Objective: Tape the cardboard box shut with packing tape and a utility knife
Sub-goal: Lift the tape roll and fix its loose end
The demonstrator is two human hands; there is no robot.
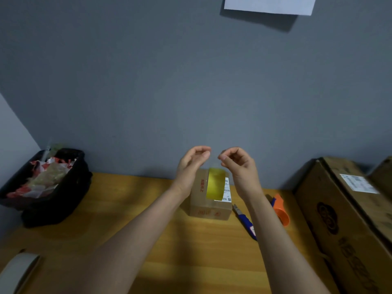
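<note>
Though dim, wooden desk [118, 209], grey wall [148, 81].

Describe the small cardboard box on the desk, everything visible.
The small cardboard box is brown corrugated card with red printing on its top and front face. It sits flat and upright on the wooden desk, near the grey wall. A strip of yellowish tape runs along the middle of its top, and a white shipping label shows beside the strip on the right. The flaps look closed. Both hands hover above its far edge; neither clearly touches it. A blue utility knife lies just to its right, apart.
</note>
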